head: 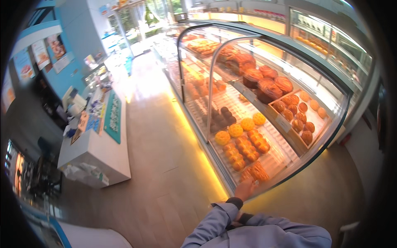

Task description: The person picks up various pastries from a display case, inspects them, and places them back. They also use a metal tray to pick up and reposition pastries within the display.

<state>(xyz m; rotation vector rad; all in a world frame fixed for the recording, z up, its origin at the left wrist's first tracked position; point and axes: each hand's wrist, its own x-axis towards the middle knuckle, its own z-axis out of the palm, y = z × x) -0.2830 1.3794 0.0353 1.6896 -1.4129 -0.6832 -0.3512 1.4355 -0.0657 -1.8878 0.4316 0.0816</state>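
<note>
My left hand (pixel 246 189) is at the lower front corner of a glass bakery display case (pixel 310 161), its fingers by the glass near braided pastries (pixel 259 171); whether it holds anything is unclear. My right hand (pixel 238 216) is mostly hidden behind the left forearm, close to my body. Inside the case, segmented bread rolls (pixel 247 148) lie behind the pastries, then yellow round buns (pixel 235 130) and dark round pastries (pixel 225 116). An upper shelf carries swirled muffin-like breads (pixel 269 90) and a wooden tray (pixel 297 135) of small brown buns.
To the left stands a white counter (pixel 108 164) with a teal mat (pixel 113 114), small items and a plastic bag on its side. A tiled floor aisle (pixel 155 148) runs between it and the case. Glazed shelving (pixel 328 40) stands behind the case.
</note>
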